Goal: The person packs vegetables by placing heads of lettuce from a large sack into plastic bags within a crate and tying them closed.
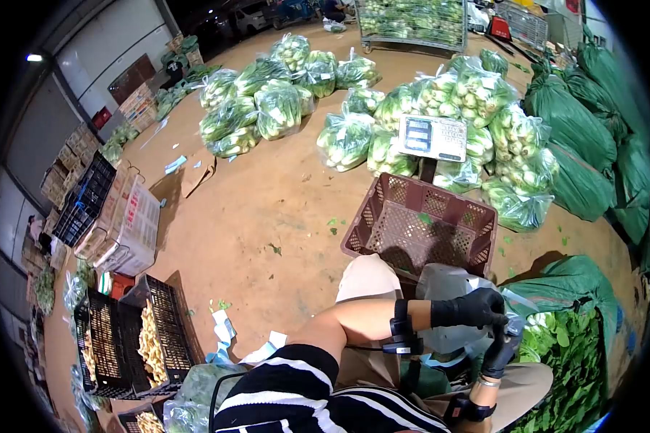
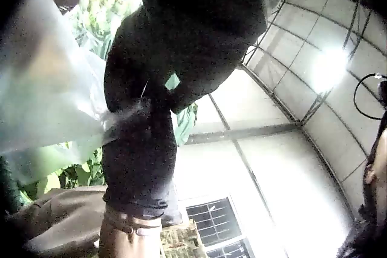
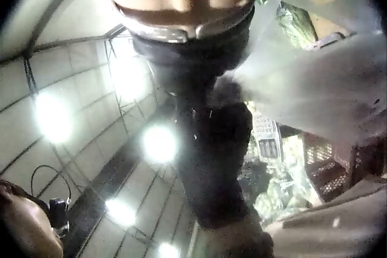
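Both hands wear black gloves and meet at the gathered edge of a clear plastic bag [image 1: 440, 317] over the lap. My left hand [image 1: 469, 307] reaches in from the left, its fingers curled at the bag's edge. From below comes my right hand [image 1: 502, 351], with a bracelet [image 3: 175, 33] at its wrist, pinching the same edge. In the left wrist view the bag [image 2: 48, 88] spreads away from the two hands. The right wrist view shows the bag [image 3: 314, 82] bunched between them. Gloves hide the fingertips.
A brown plastic crate [image 1: 426, 224] stands ahead, by a scale display [image 1: 433, 137]. Bagged vegetables [image 1: 477, 90] sit behind it. An opened green sack [image 1: 567, 281] of leafy greens [image 1: 570, 361] lies to the right. Black crates [image 1: 166, 335] and a white box [image 1: 126, 224] stand left.
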Demonstrator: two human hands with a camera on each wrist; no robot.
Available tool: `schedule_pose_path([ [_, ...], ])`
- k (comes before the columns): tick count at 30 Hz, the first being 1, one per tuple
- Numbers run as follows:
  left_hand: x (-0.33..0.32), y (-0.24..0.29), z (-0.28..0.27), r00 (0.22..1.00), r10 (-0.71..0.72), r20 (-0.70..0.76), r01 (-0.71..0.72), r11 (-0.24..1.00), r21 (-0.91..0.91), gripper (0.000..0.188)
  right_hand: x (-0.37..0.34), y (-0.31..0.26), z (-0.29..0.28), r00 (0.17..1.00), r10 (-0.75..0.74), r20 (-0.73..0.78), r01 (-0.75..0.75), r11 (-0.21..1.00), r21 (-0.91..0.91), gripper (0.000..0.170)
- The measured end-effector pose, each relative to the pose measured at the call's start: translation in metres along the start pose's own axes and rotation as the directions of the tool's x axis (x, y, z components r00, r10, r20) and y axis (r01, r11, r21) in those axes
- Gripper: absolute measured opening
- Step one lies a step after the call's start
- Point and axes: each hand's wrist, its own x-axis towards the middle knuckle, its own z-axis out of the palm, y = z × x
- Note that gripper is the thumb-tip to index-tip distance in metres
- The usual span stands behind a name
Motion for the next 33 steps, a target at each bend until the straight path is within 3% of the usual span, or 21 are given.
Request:
schedule_pose_path([
  [1,0.000,0.000,-0.001,0.999,-0.020,0.028,0.018,0.998,0.063,0.018,-0.006,-0.008,0.008,0.979,-0.192,-0.067,0.188,0.980,-0.063,0.018],
  [3,0.000,-0.001,-0.001,0.998,-0.044,0.053,0.037,0.991,0.126,0.017,-0.003,-0.023,-0.001,0.995,0.008,0.104,-0.011,1.000,0.023,0.018],
  [6,0.001,-0.005,0.001,0.991,-0.131,0.031,0.131,0.991,0.012,0.018,0.002,-0.023,-0.010,0.952,0.144,0.271,-0.204,0.956,0.210,0.017],
  [7,0.004,-0.009,0.000,0.999,-0.028,0.017,0.024,0.984,0.177,0.019,0.001,-0.014,-0.012,0.953,0.146,0.266,-0.205,0.956,0.211,0.017],
  [8,0.006,-0.011,0.000,0.997,0.080,0.020,-0.082,0.939,0.335,0.020,-0.002,0.003,-0.012,0.988,-0.029,0.150,0.000,0.982,0.189,0.018],
  [9,0.007,-0.014,0.002,0.997,0.078,0.022,-0.081,0.939,0.333,0.020,-0.006,0.017,-0.011,0.977,-0.209,0.041,0.201,0.969,0.143,0.022],
  [10,0.006,-0.014,0.005,0.979,0.203,-0.015,-0.173,0.870,0.461,0.019,-0.008,0.019,-0.009,1.000,-0.003,0.022,-0.005,0.930,0.368,0.020],
  [11,0.005,-0.014,0.007,0.943,0.330,-0.034,-0.249,0.774,0.583,0.019,-0.006,0.018,-0.013,1.000,-0.001,0.020,-0.006,0.930,0.367,0.020],
  [13,-0.001,-0.009,0.011,0.959,0.281,0.039,-0.242,0.737,0.631,0.019,0.005,0.005,-0.030,0.886,0.101,0.452,-0.333,0.817,0.470,0.027],
  [15,-0.004,-0.010,0.016,0.968,0.222,0.114,-0.240,0.700,0.672,0.019,0.009,-0.006,-0.035,0.889,0.097,0.448,-0.327,0.818,0.473,0.026],
  [17,-0.004,-0.013,0.019,0.945,0.277,0.173,-0.310,0.597,0.740,0.020,0.013,-0.004,-0.035,0.873,0.294,0.390,-0.366,0.922,0.125,0.022],
  [18,-0.003,-0.014,0.018,0.943,0.295,0.151,-0.313,0.644,0.698,0.023,0.009,-0.008,-0.030,0.908,0.327,0.263,-0.413,0.806,0.425,0.017],
  [19,-0.003,-0.010,0.016,0.944,0.292,0.156,-0.315,0.647,0.694,0.023,0.009,-0.014,-0.029,0.911,0.360,0.202,-0.412,0.765,0.495,0.013],
  [21,-0.002,0.004,0.013,0.977,0.194,0.088,-0.205,0.743,0.637,0.026,0.008,0.005,-0.031,0.944,0.330,0.001,-0.315,0.899,0.304,0.015],
  [22,-0.003,0.017,0.013,0.994,0.081,0.078,-0.110,0.843,0.526,0.032,0.010,-0.024,-0.025,0.954,0.299,-0.029,-0.262,0.876,0.405,0.015],
  [23,-0.004,0.016,0.016,0.992,0.085,0.093,-0.121,0.846,0.519,0.032,0.008,-0.043,-0.022,0.887,0.455,-0.078,-0.382,0.818,0.429,0.013],
  [25,-0.006,0.008,0.020,0.989,0.105,0.101,-0.138,0.892,0.429,0.035,-0.001,-0.003,-0.010,0.972,0.232,-0.035,-0.191,0.869,0.456,0.011],
  [26,-0.004,-0.001,0.021,0.990,0.135,0.043,-0.139,0.860,0.492,0.037,0.003,0.027,-0.009,0.963,0.239,0.121,-0.268,0.835,0.481,0.012],
  [27,-0.003,0.007,0.014,0.982,0.188,0.019,-0.163,0.794,0.585,0.033,0.003,0.018,-0.005,0.951,0.260,0.169,-0.305,0.681,0.666,0.011],
  [29,0.003,0.005,0.005,0.975,0.221,-0.019,-0.183,0.852,0.490,0.029,0.007,-0.013,-0.009,0.926,0.294,0.238,-0.369,0.569,0.735,0.013],
  [33,0.001,0.005,0.002,0.985,0.162,0.057,-0.163,0.786,0.597,0.022,0.009,-0.003,-0.013,0.939,0.254,0.231,-0.339,0.586,0.736,0.009],
])
